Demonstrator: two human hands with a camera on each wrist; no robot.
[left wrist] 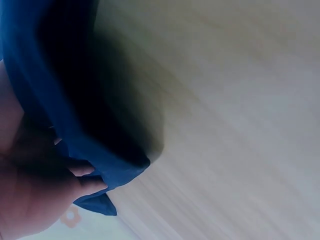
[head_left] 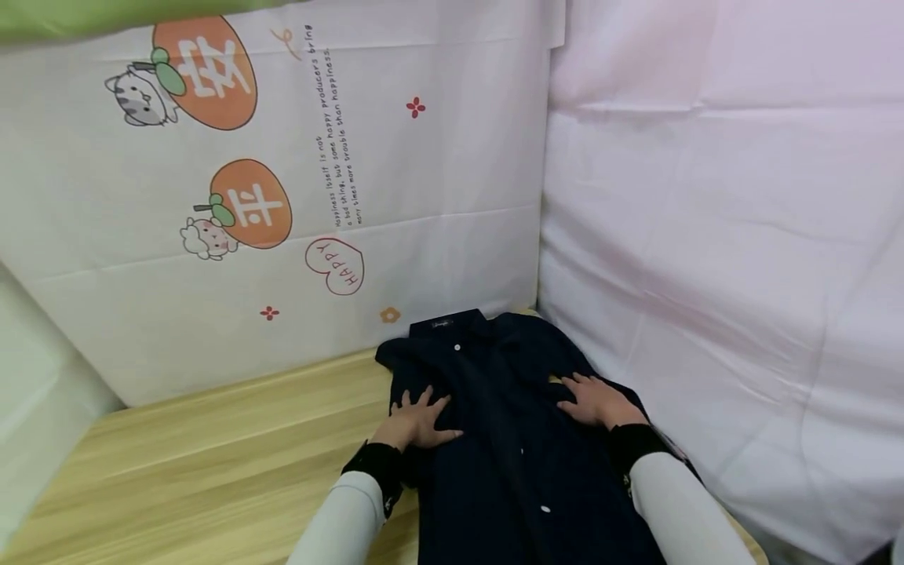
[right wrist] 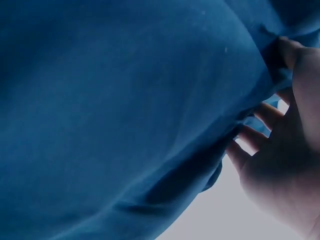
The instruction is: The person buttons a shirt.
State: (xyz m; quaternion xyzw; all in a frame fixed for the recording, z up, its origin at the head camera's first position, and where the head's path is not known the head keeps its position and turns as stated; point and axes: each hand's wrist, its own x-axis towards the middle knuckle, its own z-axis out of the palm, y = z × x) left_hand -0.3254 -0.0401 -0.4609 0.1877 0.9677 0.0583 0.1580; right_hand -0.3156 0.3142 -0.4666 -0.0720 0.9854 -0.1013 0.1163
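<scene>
A dark navy button-up shirt (head_left: pixel 494 439) lies front side up on the wooden table, its collar towards the back wall and white buttons down the middle. My left hand (head_left: pixel 419 422) rests with spread fingers on the shirt's left side, near the sleeve. On the other side my right hand (head_left: pixel 600 402) lies spread on the cloth below the shoulder. The left wrist view shows my left hand (left wrist: pixel 40 190) against a blue-looking edge of the shirt (left wrist: pixel 120 167). In the right wrist view, my right hand's fingers (right wrist: pixel 256 137) touch the fabric (right wrist: pixel 125 100). Neither hand grips it.
The light wooden tabletop (head_left: pixel 233 463) extends to the left of the shirt. A white printed cloth (head_left: pixel 438 173) hangs behind the table, and a plain whitish cloth (head_left: pixel 720 235) hangs close along the right. Green fabric (head_left: pixel 106 17) crosses the upper left.
</scene>
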